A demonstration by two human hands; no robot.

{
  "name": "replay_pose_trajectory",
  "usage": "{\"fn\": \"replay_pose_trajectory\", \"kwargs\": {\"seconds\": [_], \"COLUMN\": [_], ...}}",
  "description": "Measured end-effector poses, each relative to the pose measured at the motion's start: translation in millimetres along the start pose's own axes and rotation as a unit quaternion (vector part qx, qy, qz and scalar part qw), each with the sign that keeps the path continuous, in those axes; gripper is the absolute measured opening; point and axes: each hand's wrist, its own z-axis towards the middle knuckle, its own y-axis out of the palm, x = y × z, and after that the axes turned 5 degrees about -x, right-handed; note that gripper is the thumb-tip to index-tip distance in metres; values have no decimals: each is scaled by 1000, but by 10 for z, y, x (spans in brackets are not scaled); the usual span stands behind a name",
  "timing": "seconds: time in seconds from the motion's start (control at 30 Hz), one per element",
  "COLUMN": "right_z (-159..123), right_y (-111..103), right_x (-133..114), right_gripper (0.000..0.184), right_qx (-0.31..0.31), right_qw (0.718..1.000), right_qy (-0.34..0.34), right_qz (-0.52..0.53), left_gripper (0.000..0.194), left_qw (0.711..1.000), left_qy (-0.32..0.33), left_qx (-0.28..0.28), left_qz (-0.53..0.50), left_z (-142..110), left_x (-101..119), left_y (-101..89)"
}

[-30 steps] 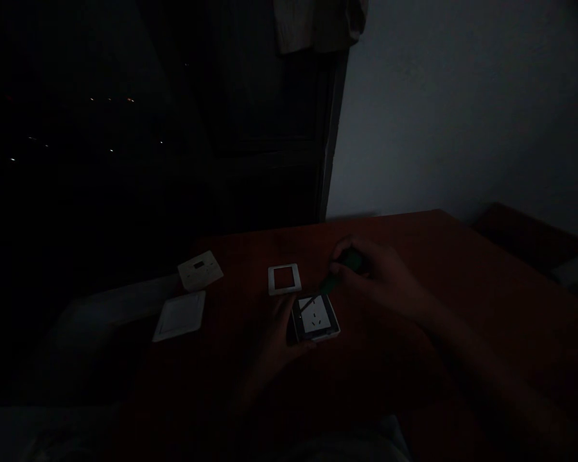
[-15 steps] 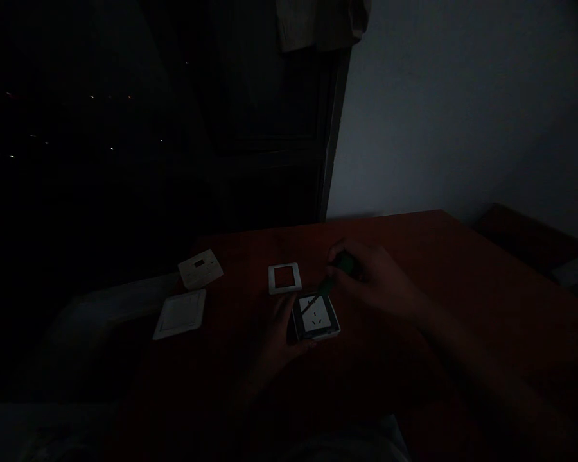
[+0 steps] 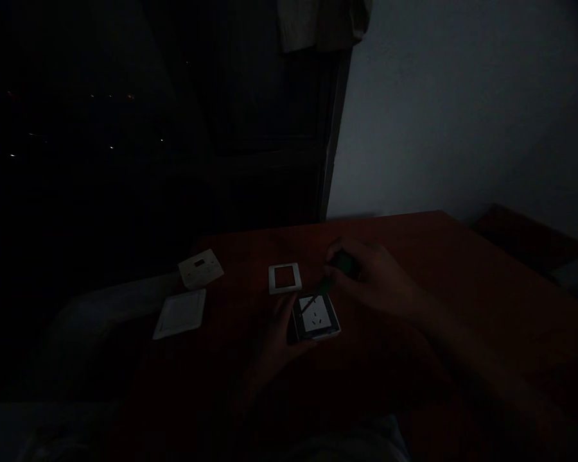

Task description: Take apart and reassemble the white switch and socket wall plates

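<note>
Dark rm [image 3: 438, 128] prob. risked screwdriver [image 3: 324, 285] slipping: R hand [image 3: 379, 276] closed round it above socket [image 3: 316, 316], L hand [image 3: 280, 340] half-curled, holding socket's left side.

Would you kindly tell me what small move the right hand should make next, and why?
I would probably turn the screwdriver slightly: the right hand grips it, its tip seems to meet the left edge of the socket, and the left hand holds the socket's side. It is too dark to tell whether a screw sits there.
</note>
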Motion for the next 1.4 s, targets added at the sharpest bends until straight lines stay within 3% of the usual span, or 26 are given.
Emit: {"fn": "replay_pose_trajectory", "kwargs": {"seconds": [0.73, 1.0, 1.27, 1.4], "right_z": [-7, -36, 45, 142], "right_y": [9, 0, 63, 75], "right_x": [22, 9, -241, -369], "right_gripper": [14, 13, 20, 31], "right_qx": [3, -31, -69, -104], "right_qw": [1000, 999, 974, 979], "right_qy": [7, -2, -12, -48], "right_qz": [-4, -8, -214, -168], "left_gripper": [85, 86, 90, 87], "left_qw": [1000, 1000, 1000, 999], "left_qy": [-13, -2, 11, 29], "left_qx": [-7, -9, 8, 18], "left_qz": [-11, 0, 13, 16], "left_z": [6, 17, 5, 16], "left_x": [4, 44, -50, -54], "left_y": [5, -37, 21, 12]}}
